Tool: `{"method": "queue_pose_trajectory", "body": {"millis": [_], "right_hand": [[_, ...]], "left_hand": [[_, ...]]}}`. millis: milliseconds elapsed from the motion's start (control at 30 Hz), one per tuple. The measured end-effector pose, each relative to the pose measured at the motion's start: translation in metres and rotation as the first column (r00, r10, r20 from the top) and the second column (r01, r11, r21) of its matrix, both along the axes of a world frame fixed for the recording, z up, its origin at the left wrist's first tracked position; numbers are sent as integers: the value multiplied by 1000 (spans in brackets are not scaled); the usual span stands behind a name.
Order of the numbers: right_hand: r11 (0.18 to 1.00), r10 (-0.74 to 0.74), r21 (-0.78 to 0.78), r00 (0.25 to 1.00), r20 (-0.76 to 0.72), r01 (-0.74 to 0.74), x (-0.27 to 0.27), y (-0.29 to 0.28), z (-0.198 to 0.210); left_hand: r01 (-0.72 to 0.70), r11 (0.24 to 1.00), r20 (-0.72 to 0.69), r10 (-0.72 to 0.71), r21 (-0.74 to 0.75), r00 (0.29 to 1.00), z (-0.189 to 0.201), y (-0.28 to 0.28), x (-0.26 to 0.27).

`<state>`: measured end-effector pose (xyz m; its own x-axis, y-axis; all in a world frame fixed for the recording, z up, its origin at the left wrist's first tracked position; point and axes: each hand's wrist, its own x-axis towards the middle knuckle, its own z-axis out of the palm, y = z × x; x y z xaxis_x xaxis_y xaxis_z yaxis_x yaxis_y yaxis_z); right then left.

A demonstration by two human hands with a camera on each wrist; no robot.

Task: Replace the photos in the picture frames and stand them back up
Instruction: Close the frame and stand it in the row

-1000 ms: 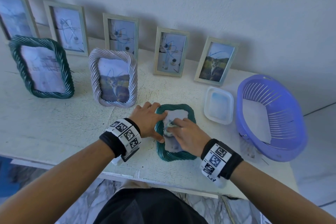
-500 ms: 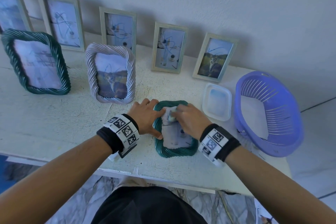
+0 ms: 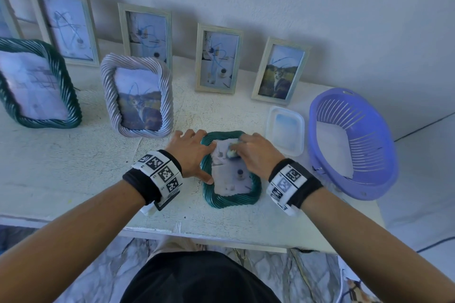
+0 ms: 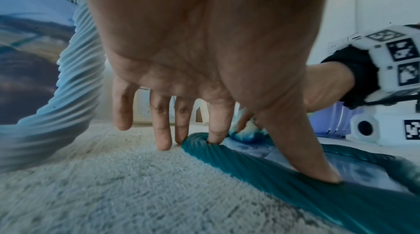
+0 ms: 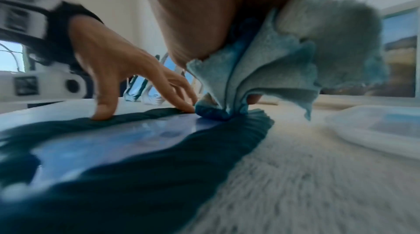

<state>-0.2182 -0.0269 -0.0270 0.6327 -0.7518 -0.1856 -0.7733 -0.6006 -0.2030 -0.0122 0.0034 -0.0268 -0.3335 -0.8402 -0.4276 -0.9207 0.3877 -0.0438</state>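
A small green twisted-rim frame lies flat, glass up, near the table's front edge. My left hand presses on its left rim with straight, spread fingers, thumb on the near-left edge and index finger on the far corner. My right hand grips a bunched blue-grey cloth and presses it on the glass at the frame's far end. From the right wrist, the cloth hangs out of the palm and its tip touches the frame. A photo shows under the glass.
A white twisted frame and a larger green one stand at the left. Several wooden frames lean against the wall. A white tub and a purple basket sit right of the hands.
My right hand has rubbed the cloth over the glass toward the frame's far end. My left hand has stayed on the left rim.
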Motion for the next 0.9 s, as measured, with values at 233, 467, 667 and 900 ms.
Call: {"method": "queue_pose_trajectory", "body": {"millis": [233,467,667,900], "right_hand": [[993,-20,118,995,102,8,-15,39,6],[995,58,80,998,23,-60,-15,23,4],[996,-75,59,996,53,72,-8,15,-3],[971,202,124,979,41,-205,-30,60,-5]], "left_hand": [[-20,1000,-2,20,22,1000,0,1,-1],[-7,1000,-10,8,20,1000,-1,-1,1],[-8,1000,-1,8,16,1000,-1,-1,0],[2,1000,1,-2,24,1000,0,-2,0]]}}
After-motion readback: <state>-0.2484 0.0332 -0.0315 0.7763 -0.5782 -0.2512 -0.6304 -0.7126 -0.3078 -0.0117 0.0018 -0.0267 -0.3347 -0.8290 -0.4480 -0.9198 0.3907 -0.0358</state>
